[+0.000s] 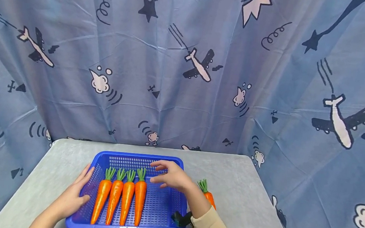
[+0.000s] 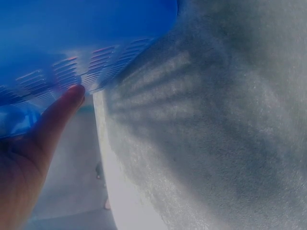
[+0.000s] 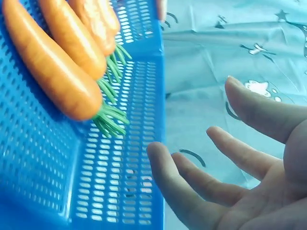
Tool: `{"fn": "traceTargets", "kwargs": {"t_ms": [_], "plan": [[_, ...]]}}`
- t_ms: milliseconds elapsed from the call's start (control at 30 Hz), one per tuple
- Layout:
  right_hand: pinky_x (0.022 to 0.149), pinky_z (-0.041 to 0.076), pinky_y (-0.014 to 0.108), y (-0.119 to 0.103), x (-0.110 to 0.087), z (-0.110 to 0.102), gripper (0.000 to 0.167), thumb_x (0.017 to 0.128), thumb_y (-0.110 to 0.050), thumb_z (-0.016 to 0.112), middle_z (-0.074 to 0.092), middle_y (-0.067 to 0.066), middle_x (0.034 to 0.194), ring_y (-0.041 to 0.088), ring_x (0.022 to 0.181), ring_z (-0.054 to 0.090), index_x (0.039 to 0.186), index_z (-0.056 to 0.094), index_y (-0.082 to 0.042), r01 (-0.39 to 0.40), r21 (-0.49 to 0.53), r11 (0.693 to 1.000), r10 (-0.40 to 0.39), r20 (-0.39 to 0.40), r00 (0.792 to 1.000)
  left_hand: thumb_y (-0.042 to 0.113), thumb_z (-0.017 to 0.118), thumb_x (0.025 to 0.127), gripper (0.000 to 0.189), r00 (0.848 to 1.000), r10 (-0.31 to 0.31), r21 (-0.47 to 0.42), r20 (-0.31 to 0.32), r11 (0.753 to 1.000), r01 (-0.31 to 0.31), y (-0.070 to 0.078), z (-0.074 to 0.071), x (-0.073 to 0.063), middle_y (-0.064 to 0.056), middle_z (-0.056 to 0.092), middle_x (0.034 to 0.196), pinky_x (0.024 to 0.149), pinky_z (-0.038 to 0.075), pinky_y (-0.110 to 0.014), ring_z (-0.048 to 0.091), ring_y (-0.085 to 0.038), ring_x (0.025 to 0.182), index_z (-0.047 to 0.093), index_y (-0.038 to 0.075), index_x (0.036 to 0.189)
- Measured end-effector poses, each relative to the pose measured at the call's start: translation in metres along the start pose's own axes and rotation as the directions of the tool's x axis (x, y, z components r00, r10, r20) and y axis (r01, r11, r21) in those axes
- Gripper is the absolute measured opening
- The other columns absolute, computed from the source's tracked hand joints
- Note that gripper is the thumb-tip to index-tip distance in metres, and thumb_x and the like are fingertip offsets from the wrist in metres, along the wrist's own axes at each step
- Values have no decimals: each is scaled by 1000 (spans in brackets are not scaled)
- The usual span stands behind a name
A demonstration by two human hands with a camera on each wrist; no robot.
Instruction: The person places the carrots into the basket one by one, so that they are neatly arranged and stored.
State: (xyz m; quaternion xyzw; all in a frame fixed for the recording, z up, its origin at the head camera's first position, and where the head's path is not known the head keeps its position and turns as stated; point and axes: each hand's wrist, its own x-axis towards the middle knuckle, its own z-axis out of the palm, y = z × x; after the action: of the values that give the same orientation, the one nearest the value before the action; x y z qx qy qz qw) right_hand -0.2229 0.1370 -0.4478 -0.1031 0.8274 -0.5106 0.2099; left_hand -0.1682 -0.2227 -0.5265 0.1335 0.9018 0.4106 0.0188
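Note:
A blue plastic basket [image 1: 158, 209] with slotted walls lies on the table. Several orange carrots [image 1: 139, 201] with green stubby tops lie side by side in its left and middle part, tops toward the far wall. My left hand [image 1: 72, 195] rests against the basket's left side with fingers extended; in the left wrist view its thumb [image 2: 57, 112] touches the outer wall. Over the far right part of the basket hovers my right hand [image 1: 170, 175], fingers spread, slightly bent and holding nothing. One more carrot [image 1: 209, 197] lies right of the basket, partly hidden by my right forearm.
The grey table [image 1: 244, 193] extends to both sides of the basket. Behind it hangs a blue curtain [image 1: 170, 102] printed with planes and stars. A dark strap [image 1: 181, 219] sits on my right wrist, by the basket's right rim.

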Motion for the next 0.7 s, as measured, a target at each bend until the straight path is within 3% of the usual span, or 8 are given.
{"fn": "traceTargets", "kwargs": {"t_ms": [267, 700], "plan": [[85, 60, 48, 9, -17, -19, 47, 87, -17, 78, 58, 17, 140, 32, 115, 66, 132, 65, -15, 37, 56, 998, -35, -36, 999, -5, 64, 77, 92, 1000, 0, 4, -3, 1000, 0, 0, -1, -1, -20, 4, 169, 108, 23, -75, 18, -59, 146, 23, 2, 160], [88, 59, 48, 42, -45, -49, 58, 86, -22, 79, 58, 21, 141, 34, 115, 67, 138, 60, -9, 23, 91, 996, -3, -220, 976, -4, 64, 78, 91, 1000, -11, 8, 6, 1000, 11, 2, -1, -1, -24, 6, 168, 109, 23, -75, 18, -59, 146, 23, 1, 159]]}}
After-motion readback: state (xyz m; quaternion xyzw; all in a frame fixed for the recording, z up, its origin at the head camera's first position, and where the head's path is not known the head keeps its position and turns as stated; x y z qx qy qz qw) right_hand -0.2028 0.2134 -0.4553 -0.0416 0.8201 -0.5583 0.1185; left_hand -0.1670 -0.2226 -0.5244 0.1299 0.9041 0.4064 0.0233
